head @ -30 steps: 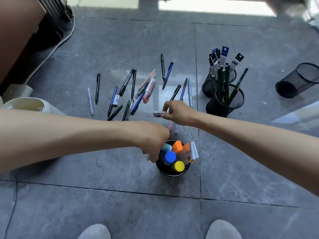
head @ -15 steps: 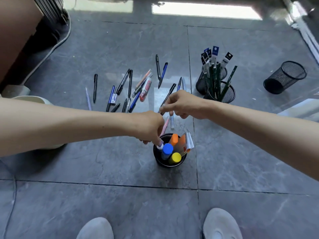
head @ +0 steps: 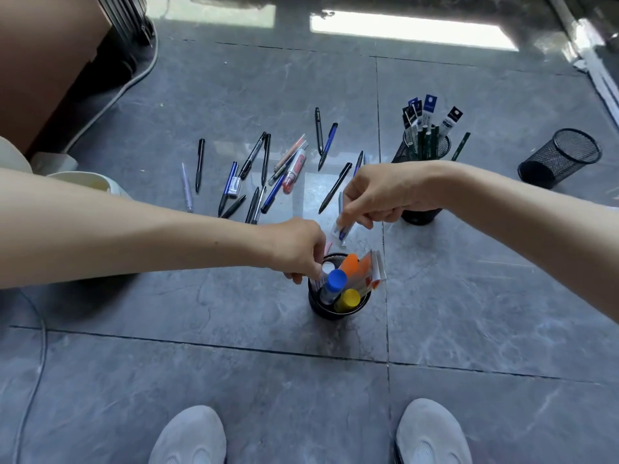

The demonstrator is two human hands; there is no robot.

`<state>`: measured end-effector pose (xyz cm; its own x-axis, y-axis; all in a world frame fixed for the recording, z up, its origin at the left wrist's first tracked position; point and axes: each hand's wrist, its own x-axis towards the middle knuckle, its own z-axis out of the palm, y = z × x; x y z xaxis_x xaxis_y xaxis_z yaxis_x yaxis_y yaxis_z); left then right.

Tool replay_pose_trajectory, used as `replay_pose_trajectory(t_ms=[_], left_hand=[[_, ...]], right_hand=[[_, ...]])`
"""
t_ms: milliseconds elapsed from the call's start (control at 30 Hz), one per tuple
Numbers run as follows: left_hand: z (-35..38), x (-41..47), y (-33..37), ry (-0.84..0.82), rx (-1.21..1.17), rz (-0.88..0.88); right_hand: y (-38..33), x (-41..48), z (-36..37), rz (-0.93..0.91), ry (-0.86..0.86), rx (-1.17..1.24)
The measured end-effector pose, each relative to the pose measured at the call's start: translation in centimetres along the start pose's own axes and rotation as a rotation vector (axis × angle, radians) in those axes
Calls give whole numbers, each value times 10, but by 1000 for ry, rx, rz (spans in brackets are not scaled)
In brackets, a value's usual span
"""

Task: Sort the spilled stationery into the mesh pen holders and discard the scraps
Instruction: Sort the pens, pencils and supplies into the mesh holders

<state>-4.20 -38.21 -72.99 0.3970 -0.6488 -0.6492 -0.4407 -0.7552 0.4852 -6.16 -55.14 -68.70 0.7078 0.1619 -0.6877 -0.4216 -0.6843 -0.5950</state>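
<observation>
right hand (head: 392, 195) pinches white eraser (head: 340, 230), left hand (head: 298, 249) grips white-capped stick (head: 327, 270) in near mesh holder (head: 321, 309) — tilt it aside, drop eraser in the gap

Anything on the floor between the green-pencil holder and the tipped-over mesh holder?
Bare tile, in the head view; only a green pencil leaning out of the pencil holder tilts toward the tipped holder.

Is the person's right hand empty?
No, the right hand pinches a small white-and-blue piece close to the nearest mesh holder.
</observation>
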Motion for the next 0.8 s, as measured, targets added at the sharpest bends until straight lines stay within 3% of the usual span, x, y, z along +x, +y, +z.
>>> replay_pose_trajectory(t_ms=[67,200,367,433,500,667,800], left_hand=[[1,-1,-3,-10,-90,-14],[-4,-4,-5,29,-188,-5],[-12,-15,-2,-157,-399,4],[-11,-16,-4,-149,-455,-20],[-11,-17,-6,-128,-432,-61],[-4,-21,-8,-266,-140,-157],[5,-17,-3,-231,-179,-205]], right_hand=[[-4,-4,5,28,-85,-94],[-9,-1,24,26,-64,-204],[-9,4,32,-11,-6,-186],[-9,3,32,-11,-17,-109],[-9,2,31,18,-32,-78],[-7,2,32,65,0,-145],[-9,0,29,57,-63,-40]])
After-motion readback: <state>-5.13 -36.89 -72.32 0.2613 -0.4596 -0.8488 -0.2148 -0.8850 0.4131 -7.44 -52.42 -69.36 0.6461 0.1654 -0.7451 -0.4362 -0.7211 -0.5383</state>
